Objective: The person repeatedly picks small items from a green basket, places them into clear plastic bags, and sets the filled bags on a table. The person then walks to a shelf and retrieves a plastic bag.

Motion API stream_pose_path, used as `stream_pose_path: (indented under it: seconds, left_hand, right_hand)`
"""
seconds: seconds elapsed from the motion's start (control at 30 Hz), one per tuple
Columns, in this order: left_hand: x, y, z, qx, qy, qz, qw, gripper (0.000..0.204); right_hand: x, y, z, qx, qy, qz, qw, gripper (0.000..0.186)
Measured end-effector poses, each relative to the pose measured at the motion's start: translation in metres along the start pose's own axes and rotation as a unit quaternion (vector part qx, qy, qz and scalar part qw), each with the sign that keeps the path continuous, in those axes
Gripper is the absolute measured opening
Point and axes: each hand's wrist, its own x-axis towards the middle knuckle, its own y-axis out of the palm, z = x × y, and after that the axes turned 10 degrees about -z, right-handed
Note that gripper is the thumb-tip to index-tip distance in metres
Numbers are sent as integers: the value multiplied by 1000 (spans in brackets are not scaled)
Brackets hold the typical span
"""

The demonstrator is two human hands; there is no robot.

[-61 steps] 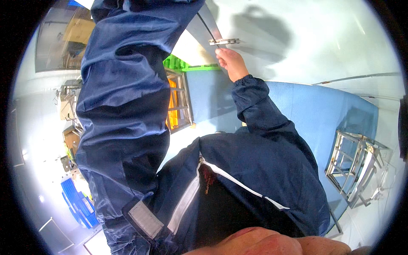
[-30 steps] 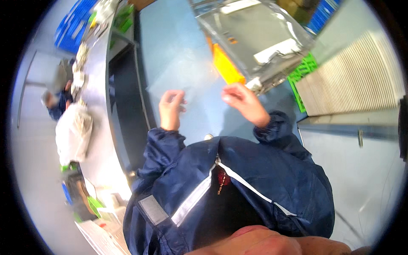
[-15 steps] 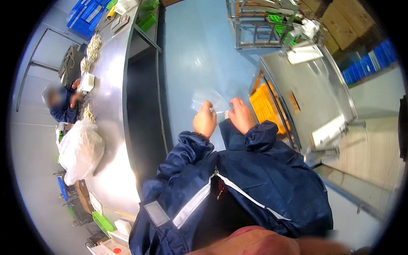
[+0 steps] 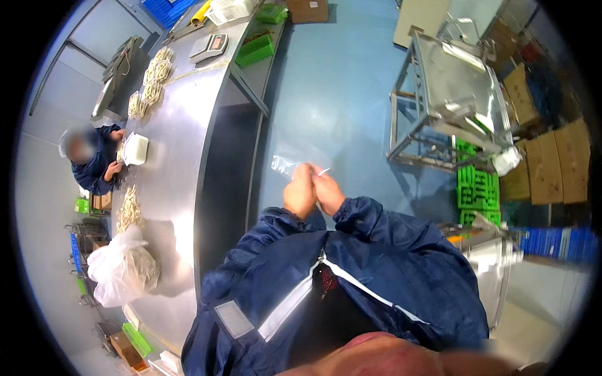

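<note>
1. At frame centre, we pinch a clear plastic bag (image 4: 300, 161) between both hands.
2. Our left hand (image 4: 300, 194) has its fingers curled closed on it.
3. Our right hand (image 4: 328, 193) has its fingers closed on it too, touching the left.

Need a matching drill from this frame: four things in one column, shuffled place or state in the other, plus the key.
Things:
1. clear plastic bag
2. white sack
3. green crate
4. steel trolley

Places or states:
A. lying on the long steel table, bulging
B. on the blue floor, right of both hands, its top shiny
C. held up between the left hand and right hand
D. on the floor beside the cardboard boxes

Pairs: 1-C, 2-A, 3-D, 4-B
</note>
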Motion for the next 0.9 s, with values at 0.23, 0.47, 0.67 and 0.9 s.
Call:
stream_pose_path:
  seconds: [0.23, 0.47, 0.67, 0.9]
  left_hand:
    - [278, 85, -12, -130, 224, 76, 963, 25]
    - [556, 191, -29, -244, 115, -1, 963, 46]
    - [784, 330, -5, -425, -180, 114, 880, 28]
    - [1037, 364, 74, -267, -205, -131, 932, 14]
  right_hand:
    - [317, -50, 163, -46, -93, -102, 989, 62]
    - [517, -30, 389, 173, -297, -179, 922, 70]
    - [763, -27, 504, 213, -262, -136, 931, 66]
    - [974, 44, 541, -494, -314, -70, 807, 35]
